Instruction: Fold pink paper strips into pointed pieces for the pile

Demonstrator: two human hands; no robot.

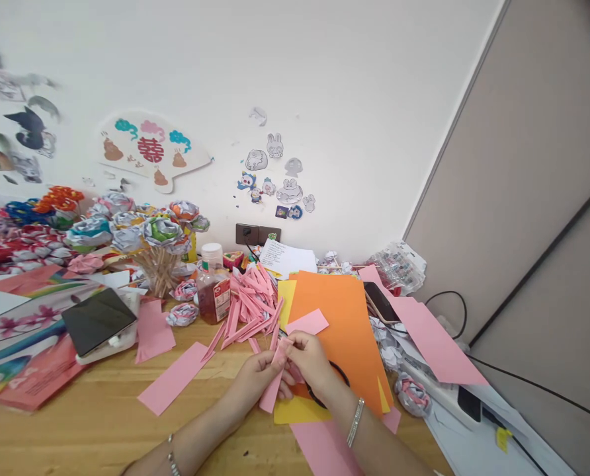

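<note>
Narrow pink paper strip (pixel 270 396): one, pinched by left hand (pixel 255 373) and right hand (pixel 311 360), near left edge of large rectangular orange paper sheet (pixel 335 307). Probably light, flexible, easily creased; best held by its long edges.

On my remote feed I counted two hands (pixel 256 374), two bracelets (pixel 355 422), one capped bottle (pixel 213 291), one fan-shaped cutout (pixel 136 162) with three clouds (pixel 179 140) and three brown heaps (pixel 112 151), and one written sheet (pixel 290 256); the folded pink strips (pixel 255 291) piled up beyond counting.
</note>
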